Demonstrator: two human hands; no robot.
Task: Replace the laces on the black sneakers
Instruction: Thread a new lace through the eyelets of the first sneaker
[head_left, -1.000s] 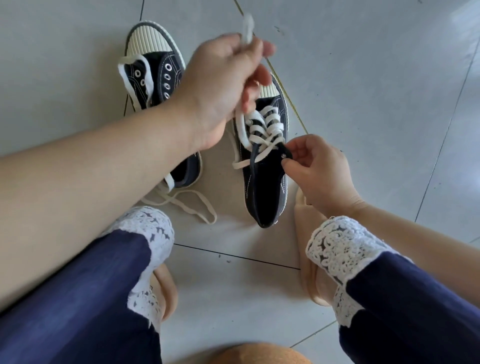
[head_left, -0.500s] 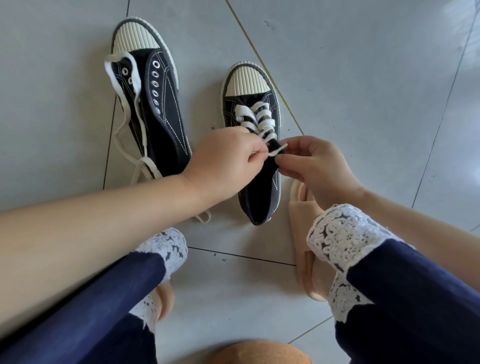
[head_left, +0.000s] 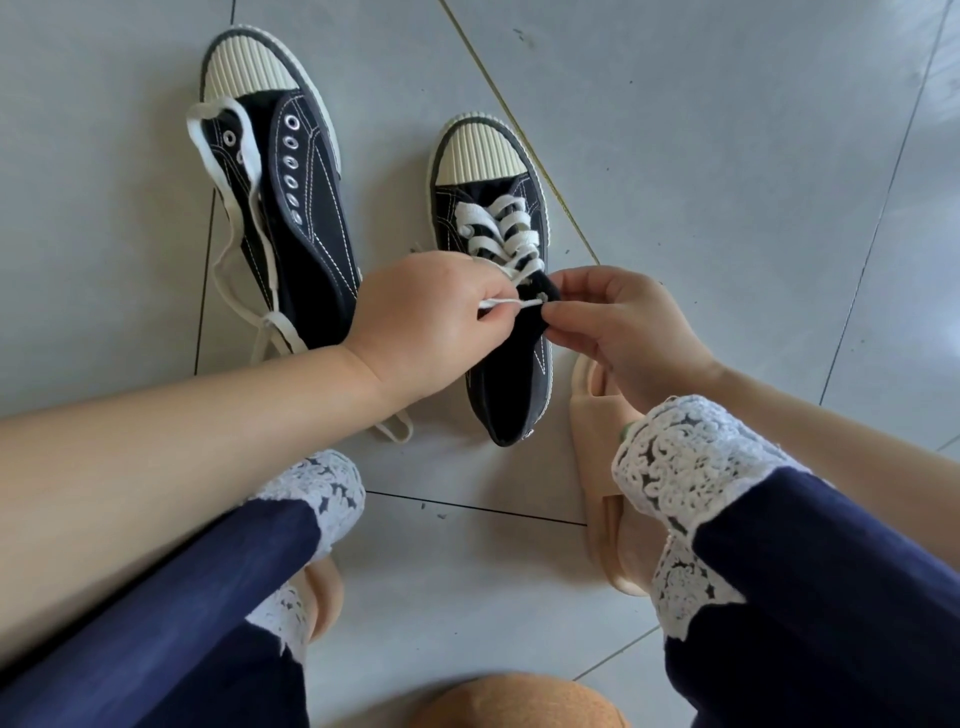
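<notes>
Lace end (head_left: 501, 303) | pinched in left hand (head_left: 426, 322) fingers, axis left-right, tip at top eyelet (head_left: 543, 297) | right sneaker (head_left: 511, 384) flap pinched by right hand (head_left: 623, 332)

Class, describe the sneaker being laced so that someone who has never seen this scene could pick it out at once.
On the grey tiled floor lie two black sneakers with cream ribbed toe caps. Pick the laced sneaker beside the peach slipper, where the left hand and right hand meet. White lace criss-crosses its front; the other sneaker has mostly bare eyelets.
</notes>
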